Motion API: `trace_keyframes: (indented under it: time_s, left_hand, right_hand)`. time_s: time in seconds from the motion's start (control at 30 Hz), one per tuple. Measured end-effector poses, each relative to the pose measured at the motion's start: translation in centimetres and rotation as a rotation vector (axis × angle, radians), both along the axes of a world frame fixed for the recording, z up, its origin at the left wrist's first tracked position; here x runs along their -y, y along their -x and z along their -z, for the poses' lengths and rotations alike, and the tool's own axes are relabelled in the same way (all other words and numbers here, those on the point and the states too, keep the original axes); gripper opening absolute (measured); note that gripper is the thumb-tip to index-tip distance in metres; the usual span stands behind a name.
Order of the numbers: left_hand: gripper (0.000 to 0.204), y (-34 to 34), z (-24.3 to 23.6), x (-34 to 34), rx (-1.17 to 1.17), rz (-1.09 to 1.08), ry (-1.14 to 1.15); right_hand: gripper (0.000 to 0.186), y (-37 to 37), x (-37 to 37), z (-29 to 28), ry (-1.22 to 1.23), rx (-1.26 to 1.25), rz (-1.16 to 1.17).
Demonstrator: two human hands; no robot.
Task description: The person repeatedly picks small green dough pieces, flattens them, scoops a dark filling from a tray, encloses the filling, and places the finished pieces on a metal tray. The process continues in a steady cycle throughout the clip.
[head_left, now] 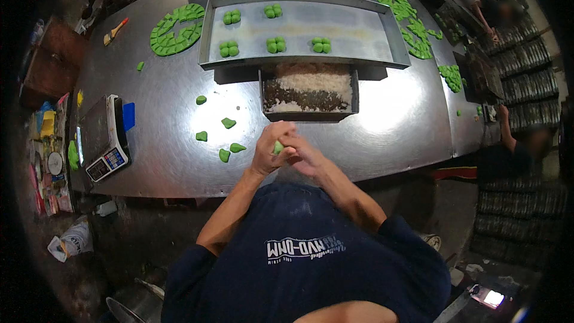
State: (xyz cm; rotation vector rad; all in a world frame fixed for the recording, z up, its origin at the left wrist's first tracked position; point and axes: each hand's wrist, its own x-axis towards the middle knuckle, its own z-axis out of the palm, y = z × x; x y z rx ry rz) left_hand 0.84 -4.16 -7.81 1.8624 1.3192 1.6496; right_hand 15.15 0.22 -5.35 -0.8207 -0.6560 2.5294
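Head view: tray (209,36) of green dough clusters (276,44)

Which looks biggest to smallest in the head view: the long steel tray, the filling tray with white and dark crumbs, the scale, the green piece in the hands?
1. Long steel tray
2. Filling tray
3. Scale, though it sits near the bent rim, so its gap to the filling tray is unsure
4. Green dough piece, pinched between both hands and mostly hidden
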Motion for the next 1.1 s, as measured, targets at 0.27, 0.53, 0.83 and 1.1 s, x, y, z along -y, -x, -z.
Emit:
trace_keyframes:
  time_s: [0.27, 0.53, 0.83, 1.1]
  left_hand:
    - [0.054, 2.5, 2.0, -1.1, 0.545, -0.198, 0.528]
    - [0.033, 9.4, 2.8, -1.0, 0.563, -0.565, 0.651]
    - [0.033, 10.6, 2.8, -1.0, 0.615, -0.555, 0.622]
    - [0.033, 9.6, 2.1, 0.1, 0.696, -0.563, 0.589]
  right_hand:
    - [0.028, -1.2, -16.7, 6.5, -0.776, 0.747, -0.087]
    - [0.065, 2.4, -16.8, 12.6, -1.333, 1.140, -0.567]
    - [0.046, 0.9, -20.5, 10.3, -1.162, 1.027, -0.384]
    - [0.044, 2.0, -18.6, 13.1, -1.756, 1.010, -0.463]
